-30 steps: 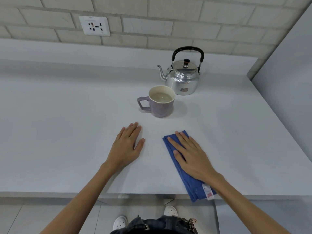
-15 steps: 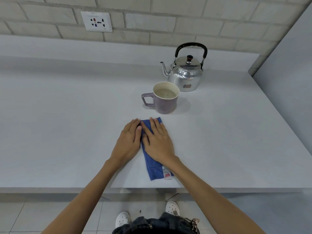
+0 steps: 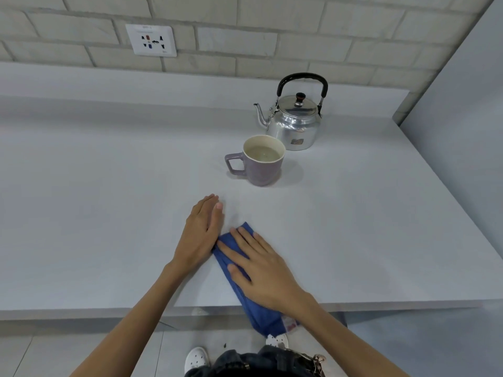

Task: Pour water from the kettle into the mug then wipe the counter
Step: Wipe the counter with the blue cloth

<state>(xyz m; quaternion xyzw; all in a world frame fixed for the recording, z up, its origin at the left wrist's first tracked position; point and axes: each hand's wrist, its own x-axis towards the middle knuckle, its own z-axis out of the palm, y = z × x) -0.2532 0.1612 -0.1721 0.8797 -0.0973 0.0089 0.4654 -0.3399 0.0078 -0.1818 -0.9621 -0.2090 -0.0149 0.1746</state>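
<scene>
Kettle [image 3: 295,119] stands upright at the back of the counter [image 3: 95,200], spout pointing left, with nobody touching it. Just in front of it, close beside but not clearly touching, sits the mug [image 3: 262,163], handle to the left and liquid near the rim; the pouring step therefore appears complete. Both vessels are set well away from the hands, which leaves the front area free for wiping.

Right hand [image 3: 262,268] lies flat on the folded blue cloth [image 3: 245,281], fingers extended and spread, pressing down rather than gripping. This flat contact spreads pressure across the cloth. The near end of the cloth overhangs the counter edge.

Left hand [image 3: 202,234] rests palm down on the bare counter, fingers straight and together, holding nothing. Its inner edge touches the cloth's left side; it likely serves as a brace.
</scene>
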